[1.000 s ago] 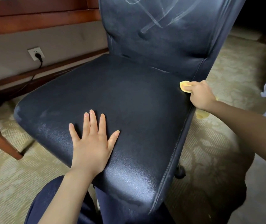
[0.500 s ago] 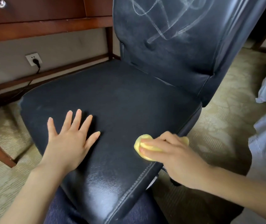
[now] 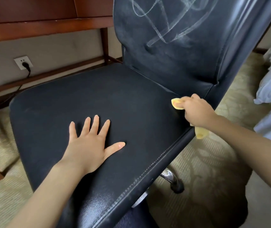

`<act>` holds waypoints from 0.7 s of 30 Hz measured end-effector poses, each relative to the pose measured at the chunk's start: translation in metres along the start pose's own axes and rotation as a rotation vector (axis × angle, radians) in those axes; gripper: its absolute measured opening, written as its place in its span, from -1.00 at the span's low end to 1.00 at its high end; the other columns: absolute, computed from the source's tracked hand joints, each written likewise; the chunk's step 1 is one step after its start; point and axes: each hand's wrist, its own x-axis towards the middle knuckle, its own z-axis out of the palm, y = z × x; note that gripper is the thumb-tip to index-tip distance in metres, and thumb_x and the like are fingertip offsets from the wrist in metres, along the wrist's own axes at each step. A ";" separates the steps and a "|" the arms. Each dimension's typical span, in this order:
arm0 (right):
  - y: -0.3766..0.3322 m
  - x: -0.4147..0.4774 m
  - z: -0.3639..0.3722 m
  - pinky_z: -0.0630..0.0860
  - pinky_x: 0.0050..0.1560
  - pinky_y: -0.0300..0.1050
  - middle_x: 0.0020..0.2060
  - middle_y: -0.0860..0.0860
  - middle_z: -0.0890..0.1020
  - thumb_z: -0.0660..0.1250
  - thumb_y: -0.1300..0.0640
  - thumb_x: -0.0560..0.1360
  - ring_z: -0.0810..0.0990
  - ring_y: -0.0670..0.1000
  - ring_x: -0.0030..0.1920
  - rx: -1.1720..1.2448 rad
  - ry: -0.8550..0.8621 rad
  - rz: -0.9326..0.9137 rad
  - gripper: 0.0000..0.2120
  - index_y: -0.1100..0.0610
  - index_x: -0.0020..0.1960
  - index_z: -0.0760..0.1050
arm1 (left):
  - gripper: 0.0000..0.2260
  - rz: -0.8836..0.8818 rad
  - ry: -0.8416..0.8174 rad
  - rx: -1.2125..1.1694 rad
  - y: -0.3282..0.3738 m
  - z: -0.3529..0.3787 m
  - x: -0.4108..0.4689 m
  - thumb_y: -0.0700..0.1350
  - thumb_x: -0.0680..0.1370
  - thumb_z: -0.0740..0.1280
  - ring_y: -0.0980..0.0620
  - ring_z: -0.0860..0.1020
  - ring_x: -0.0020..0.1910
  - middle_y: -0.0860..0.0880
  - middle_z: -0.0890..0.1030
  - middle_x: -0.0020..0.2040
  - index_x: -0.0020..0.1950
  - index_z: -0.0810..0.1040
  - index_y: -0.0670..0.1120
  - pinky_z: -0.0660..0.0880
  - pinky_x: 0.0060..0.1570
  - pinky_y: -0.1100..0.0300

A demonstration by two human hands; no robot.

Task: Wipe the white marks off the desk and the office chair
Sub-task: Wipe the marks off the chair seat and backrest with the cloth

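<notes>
Now, yellow cloth (image 3: 176, 104) in right hand (image 3: 197, 112)

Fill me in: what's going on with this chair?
A person is wiping down the office chair. The right hand grips a yellow cloth against the rear right corner of the seat, beside the backrest. The left hand rests flat on the seat, fingers spread. White scribbles on the backrest are not yet wiped.

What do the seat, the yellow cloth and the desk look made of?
Seat: dark leather or faux leather, slight gloss; pebbled grain, stitched edge seam.
Cloth: soft matte fabric, probably; it bunches in the right hand.
Desk: reddish-brown wood, smooth satin finish, likely varnished.
</notes>
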 end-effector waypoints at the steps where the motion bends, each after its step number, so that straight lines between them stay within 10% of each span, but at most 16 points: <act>1: -0.001 0.012 0.000 0.39 0.09 0.00 0.21 0.12 0.40 0.12 0.33 0.49 0.44 0.22 0.13 0.061 -0.023 0.074 -0.55 0.10 0.35 0.37 | -0.08 0.002 0.005 -0.002 -0.001 0.000 0.001 0.43 0.22 -0.45 -0.06 -0.25 0.53 -0.06 -0.24 0.56 0.53 -0.32 0.05 -0.25 0.42 -0.19; 12: -0.064 0.133 -0.003 0.28 -0.14 -0.05 -0.02 0.13 0.45 0.15 0.38 0.44 0.34 0.16 0.19 -0.015 -0.032 -0.009 -0.81 0.19 0.01 0.38 | -0.03 0.029 0.120 0.050 -0.001 0.006 0.003 0.39 0.16 -0.58 -0.06 -0.18 0.54 -0.08 -0.17 0.57 0.53 -0.29 0.04 -0.21 0.43 -0.19; 21: -0.066 0.164 0.006 0.35 0.12 0.02 0.14 0.22 0.46 0.14 0.38 0.43 0.35 0.24 0.21 0.058 -0.075 0.001 -0.78 0.23 0.05 0.38 | -0.05 0.010 0.142 0.124 0.002 0.014 0.003 0.35 0.18 -0.63 -0.09 -0.15 0.54 -0.12 -0.16 0.57 0.52 -0.32 0.00 -0.29 0.38 -0.25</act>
